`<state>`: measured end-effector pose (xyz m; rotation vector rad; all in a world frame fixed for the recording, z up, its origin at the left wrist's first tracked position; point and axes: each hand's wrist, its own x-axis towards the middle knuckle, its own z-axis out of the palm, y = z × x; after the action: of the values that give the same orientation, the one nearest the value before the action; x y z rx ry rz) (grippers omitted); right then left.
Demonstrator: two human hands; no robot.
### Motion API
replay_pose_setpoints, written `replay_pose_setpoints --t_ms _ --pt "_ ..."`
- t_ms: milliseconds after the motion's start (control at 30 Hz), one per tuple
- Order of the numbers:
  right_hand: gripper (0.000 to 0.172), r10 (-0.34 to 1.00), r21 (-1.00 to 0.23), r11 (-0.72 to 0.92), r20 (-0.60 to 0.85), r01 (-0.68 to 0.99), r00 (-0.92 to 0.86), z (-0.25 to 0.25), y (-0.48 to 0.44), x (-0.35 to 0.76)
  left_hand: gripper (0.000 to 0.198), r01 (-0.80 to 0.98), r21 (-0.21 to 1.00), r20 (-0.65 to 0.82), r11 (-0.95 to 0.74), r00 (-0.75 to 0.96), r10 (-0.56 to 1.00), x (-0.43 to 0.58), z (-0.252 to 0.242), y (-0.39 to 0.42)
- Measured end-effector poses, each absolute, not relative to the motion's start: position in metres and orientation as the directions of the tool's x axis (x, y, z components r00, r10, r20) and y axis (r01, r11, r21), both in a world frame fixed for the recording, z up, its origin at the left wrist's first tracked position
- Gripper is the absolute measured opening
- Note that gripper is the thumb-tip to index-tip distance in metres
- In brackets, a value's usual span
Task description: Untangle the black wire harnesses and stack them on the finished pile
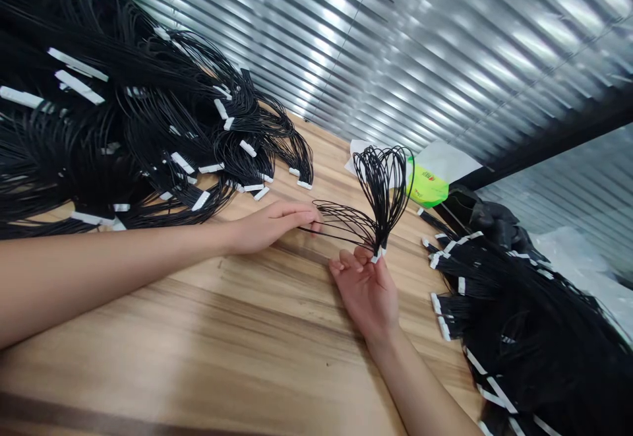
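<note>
A small wire harness (383, 192), thin black wires looped out from a white connector (378, 253), stands up just above the middle of the wood-grain table (208, 357). The right hand (366, 294) lies palm up with its fingers curled in around the connector, gripping it from below while the loops fan upward and sideways. The left hand (271, 227) reaches in from the side, stretched out and unclenched, its fingertips (314, 215) against the lower loops; from here, I can't tell whether they pinch those strands. To the left, a big heap of matching harnesses (123, 139) spills across the table, and another heap (524, 317) lies to the right. Farther back, a green packet (428, 182) and white paper (445, 159) sit by a corrugated metal wall (395, 47), beside a black plastic bag (487, 215).
</note>
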<state>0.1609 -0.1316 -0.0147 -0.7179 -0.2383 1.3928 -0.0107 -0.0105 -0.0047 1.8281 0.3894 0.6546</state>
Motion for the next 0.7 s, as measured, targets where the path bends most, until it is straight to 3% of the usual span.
replay_pose_setpoints --t_ms 100,167,300,367,433,500,700 --pt "0.026 0.944 -0.630 -0.005 -0.259 -0.777 0.204 -0.015 -0.132 0.160 0.033 0.027 0.856 0.393 -0.517 0.615 0.683 -0.011 -0.002 -0.015" --pt "0.027 0.946 -0.678 -0.018 -0.249 -0.735 0.207 -0.015 -0.133 0.159 0.034 0.084 0.829 0.404 -0.553 0.595 0.695 -0.012 -0.001 -0.016" --pt "0.027 0.955 -0.793 -0.035 -0.205 -0.608 0.212 -0.016 -0.135 0.157 0.036 0.094 0.943 0.134 -0.318 0.770 0.623 -0.009 -0.004 -0.015" --pt "0.026 0.961 -0.831 -0.053 -0.194 -0.554 0.198 -0.017 -0.136 0.155 0.032 0.064 0.977 0.074 -0.203 0.790 0.608 -0.007 -0.007 -0.014" --pt "0.024 0.966 -0.850 -0.077 -0.193 -0.521 0.172 -0.018 -0.137 0.154 0.021 -0.009 0.979 0.141 -0.204 0.753 0.642 -0.005 -0.010 -0.016" --pt "0.021 0.968 -0.854 -0.091 -0.197 -0.511 0.156 -0.019 -0.137 0.153 0.013 -0.047 0.950 0.259 -0.310 0.674 0.692 -0.004 -0.013 -0.017" --pt "0.023 0.958 -0.845 -0.045 -0.187 -0.534 0.216 -0.020 -0.136 0.154 0.026 0.044 0.818 0.502 -0.574 0.434 0.748 -0.009 -0.014 -0.018"
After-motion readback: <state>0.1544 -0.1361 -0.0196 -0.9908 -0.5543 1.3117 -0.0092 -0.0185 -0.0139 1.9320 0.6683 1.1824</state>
